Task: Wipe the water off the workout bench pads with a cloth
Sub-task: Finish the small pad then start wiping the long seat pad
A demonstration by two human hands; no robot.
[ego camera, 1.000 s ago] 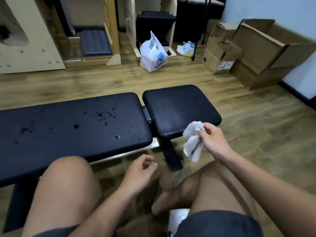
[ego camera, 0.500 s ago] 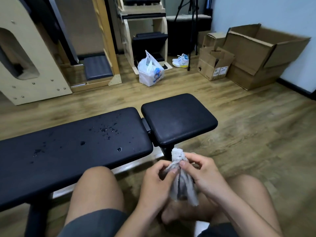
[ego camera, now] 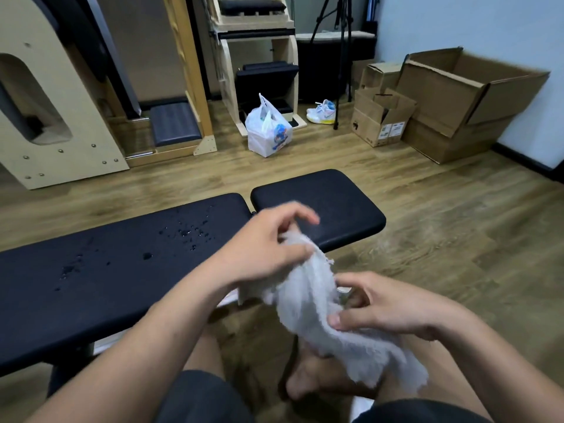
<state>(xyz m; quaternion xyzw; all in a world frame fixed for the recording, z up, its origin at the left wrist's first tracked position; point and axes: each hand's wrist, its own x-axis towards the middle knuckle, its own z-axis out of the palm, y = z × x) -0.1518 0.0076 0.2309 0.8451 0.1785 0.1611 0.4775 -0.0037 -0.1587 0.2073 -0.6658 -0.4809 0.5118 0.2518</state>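
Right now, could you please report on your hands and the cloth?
Left hand, right hand both pinch white cloth. Water drops on long bench pad. Short pad looks dry.

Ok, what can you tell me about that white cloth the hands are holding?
The cloth is white and fluffy, like thin towelling, with ragged, frayed edges. It is crumpled, partly pulled open and a little blurred. The left hand pinches its top end and the right hand grips its middle, so it stretches slantwise between them. Its loose end hangs free below the right hand. It is held in the air on the near side of the black bench.
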